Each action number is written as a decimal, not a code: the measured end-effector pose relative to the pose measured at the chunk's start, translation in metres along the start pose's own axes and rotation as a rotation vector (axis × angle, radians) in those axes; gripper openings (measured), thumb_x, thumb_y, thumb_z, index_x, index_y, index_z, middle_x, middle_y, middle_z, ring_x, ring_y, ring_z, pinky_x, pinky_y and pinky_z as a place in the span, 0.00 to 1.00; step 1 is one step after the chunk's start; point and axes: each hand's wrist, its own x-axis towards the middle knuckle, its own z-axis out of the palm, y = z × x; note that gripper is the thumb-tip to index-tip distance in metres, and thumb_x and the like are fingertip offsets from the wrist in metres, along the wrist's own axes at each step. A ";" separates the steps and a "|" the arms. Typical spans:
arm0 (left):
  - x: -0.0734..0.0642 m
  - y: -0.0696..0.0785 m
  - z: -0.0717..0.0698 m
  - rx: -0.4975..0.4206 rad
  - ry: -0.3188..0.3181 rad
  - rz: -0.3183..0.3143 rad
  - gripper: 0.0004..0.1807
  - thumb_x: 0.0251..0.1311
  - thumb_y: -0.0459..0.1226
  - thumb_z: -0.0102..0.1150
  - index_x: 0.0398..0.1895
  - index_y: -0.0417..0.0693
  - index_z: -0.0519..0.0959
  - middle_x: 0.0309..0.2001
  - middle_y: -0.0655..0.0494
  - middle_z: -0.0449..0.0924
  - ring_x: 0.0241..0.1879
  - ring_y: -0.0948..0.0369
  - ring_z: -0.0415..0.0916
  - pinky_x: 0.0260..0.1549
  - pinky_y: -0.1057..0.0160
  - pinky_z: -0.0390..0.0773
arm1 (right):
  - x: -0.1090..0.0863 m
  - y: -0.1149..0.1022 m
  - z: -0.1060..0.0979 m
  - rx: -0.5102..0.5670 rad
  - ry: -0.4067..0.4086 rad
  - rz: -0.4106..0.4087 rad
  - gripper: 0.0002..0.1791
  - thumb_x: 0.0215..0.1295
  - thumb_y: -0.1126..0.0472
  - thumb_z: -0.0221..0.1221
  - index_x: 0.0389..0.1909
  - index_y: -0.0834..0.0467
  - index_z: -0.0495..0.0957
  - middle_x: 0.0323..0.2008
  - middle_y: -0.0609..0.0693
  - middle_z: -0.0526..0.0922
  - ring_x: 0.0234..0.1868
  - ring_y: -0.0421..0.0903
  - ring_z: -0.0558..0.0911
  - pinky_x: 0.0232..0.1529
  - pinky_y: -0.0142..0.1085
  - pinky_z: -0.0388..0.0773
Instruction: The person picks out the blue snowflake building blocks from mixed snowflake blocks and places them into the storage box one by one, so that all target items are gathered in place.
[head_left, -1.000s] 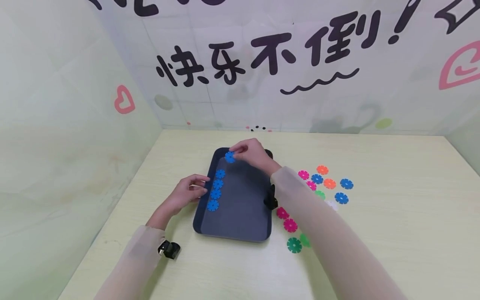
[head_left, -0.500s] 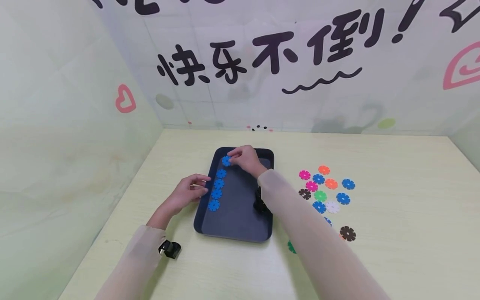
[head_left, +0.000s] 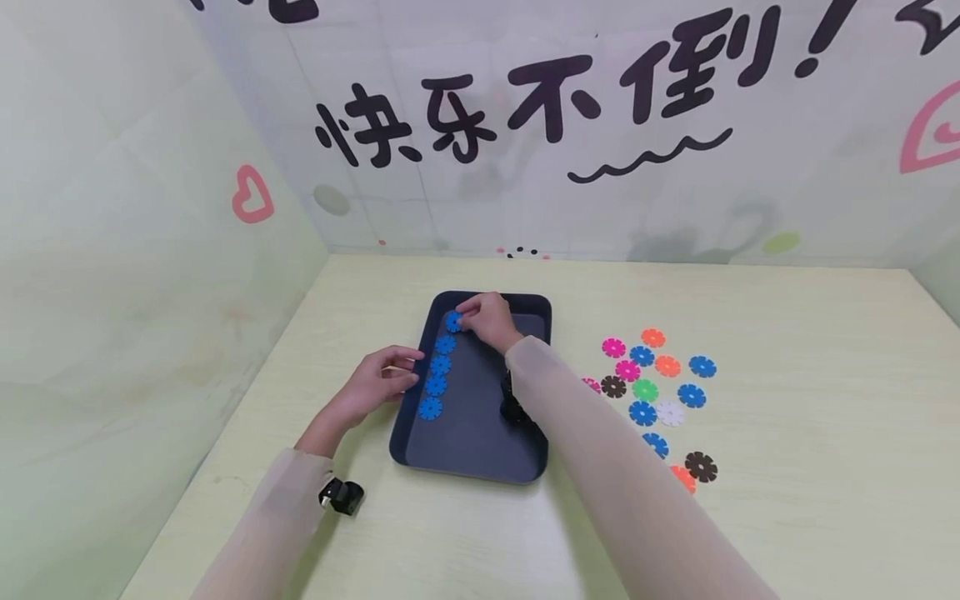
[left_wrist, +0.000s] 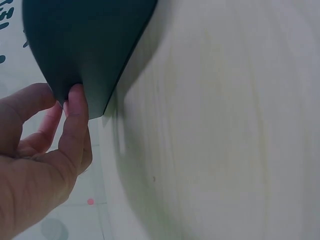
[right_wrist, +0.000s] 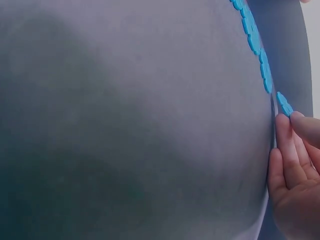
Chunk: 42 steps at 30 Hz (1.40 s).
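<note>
So, right hand: thumb and index fingertips nearly together, only a disc's thickness apart, pinching the edge of a blue, flat, plastic-looking round disc with a notched rim. Disc is inside the dark grey rectangular tray with rounded corners, at its 11 o'clock. Can't tell if it touches the tray floor.

Left hand: thumb and fingers curved, gripping the tray rim at 9 o'clock. Left wrist view adds a digit against the outer wall, hidden from above.

Right wrist view shows the held disc near edge-on, just apart from the next one. Head view gives its face: solid blue, small centre hole, slots all round.

Next out: row of four matching blue discs, flat along the tray's left side, roughly 10 to 8 o'clock. Head view only: loose notched discs in pink, orange, blue, green, brown and white, on the pale wood-grain table, at the tray's 3 o'clock.
</note>
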 end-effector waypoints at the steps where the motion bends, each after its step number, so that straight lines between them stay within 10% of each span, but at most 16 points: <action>1: 0.000 0.000 0.000 0.001 0.000 0.002 0.20 0.62 0.30 0.53 0.57 0.40 0.69 0.48 0.41 0.68 0.44 0.53 0.74 0.36 0.59 0.76 | 0.000 0.000 0.000 -0.003 0.001 0.001 0.11 0.57 0.69 0.61 0.42 0.65 0.81 0.34 0.57 0.83 0.34 0.47 0.82 0.39 0.36 0.76; 27: 0.000 0.007 0.001 0.002 -0.004 0.006 0.20 0.62 0.30 0.52 0.57 0.40 0.69 0.47 0.42 0.68 0.42 0.54 0.73 0.35 0.60 0.76 | 0.001 -0.008 -0.002 -0.051 -0.012 -0.015 0.11 0.60 0.65 0.59 0.43 0.65 0.81 0.36 0.57 0.83 0.32 0.48 0.81 0.35 0.36 0.76; 42: -0.002 0.003 0.002 0.008 -0.001 0.004 0.20 0.61 0.30 0.52 0.57 0.39 0.69 0.48 0.42 0.68 0.43 0.53 0.73 0.36 0.59 0.76 | -0.010 -0.062 -0.058 -0.158 -0.219 -0.222 0.14 0.61 0.65 0.58 0.47 0.63 0.79 0.35 0.56 0.81 0.35 0.49 0.79 0.37 0.37 0.75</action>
